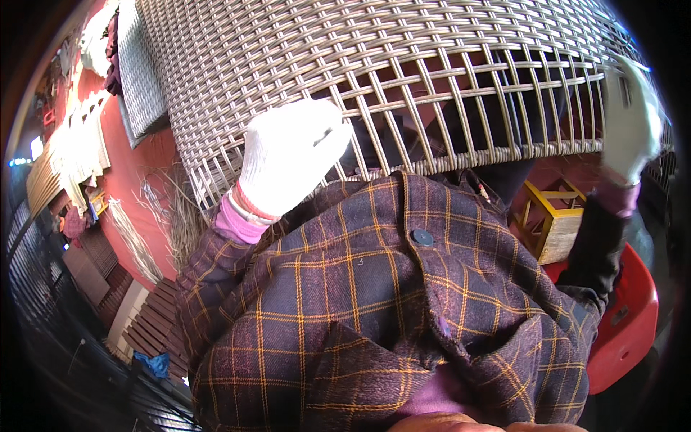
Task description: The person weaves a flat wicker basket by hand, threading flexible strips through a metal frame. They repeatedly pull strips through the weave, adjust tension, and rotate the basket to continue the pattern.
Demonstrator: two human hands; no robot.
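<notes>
A grey-brown wicker panel (288,50) lies across my lap, tightly woven at the far side. Nearer me, its bare uprights (468,115) stand apart with a few crosswise strands, ending at a wrapped rim (497,156). My left hand (295,155), in a white knitted glove, is closed against the weave's near left part; its curled fingers hide what they hold. My right hand (632,122), also gloved in white, is raised beside the panel's right end. Motion blurs its fingers, and I cannot tell whether it holds a strand.
A yellow-framed wooden stool (558,216) and a red plastic chair (630,317) are at the right. To the left, loose strands (176,216) lie on the red floor (133,183), near another woven piece (140,79). A slatted wooden piece (155,324) and blue plastic (152,363) are lower left.
</notes>
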